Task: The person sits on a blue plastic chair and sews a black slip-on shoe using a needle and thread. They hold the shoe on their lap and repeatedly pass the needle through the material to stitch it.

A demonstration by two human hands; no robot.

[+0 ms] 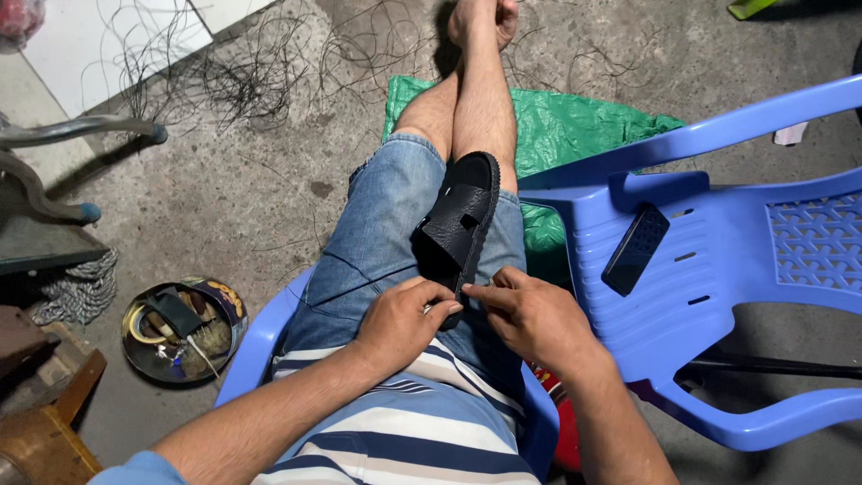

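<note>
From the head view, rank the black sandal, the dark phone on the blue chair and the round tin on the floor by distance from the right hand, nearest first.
1. Black sandal: on the lap, its heel end touched by the right hand.
2. Dark phone: on the blue chair seat, to the hand's right.
3. Round tin: on the floor, far left, past the left hand.

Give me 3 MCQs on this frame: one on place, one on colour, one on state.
1. Where does the black sandal lie?
A. on the floor
B. on the person's lap
C. on the empty chair

2. What colour is the plastic sheet under the legs?
A. green
B. red
C. white

3. How do the hands meet the sandal?
A. both at its near end
B. only the left touches it
C. neither touches it

Key: 1 B, it rests on the denim shorts. 2 A, green shows beside the blue chair. 3 A, left hand and right hand both pinch the near end.
</note>
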